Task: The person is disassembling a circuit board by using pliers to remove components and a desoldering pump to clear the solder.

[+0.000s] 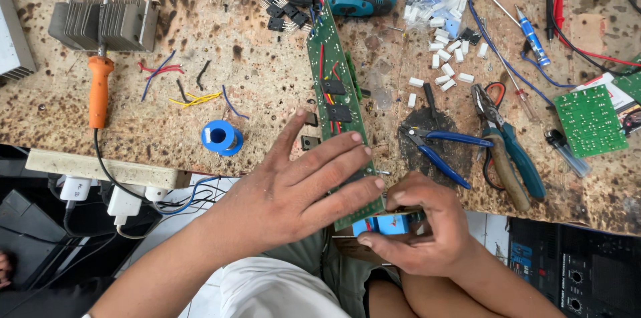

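- My left hand [304, 188] lies spread flat on the board's [334, 84] near end.
- My right hand [420, 228] pinches a blue part [389, 224] just below that end.

One view only, from a camera worn on the person's head. It looks almost straight down and a little forward at the counter [200, 104], close enough that its near edge, both forearms and the person's lap fill the lower frame.
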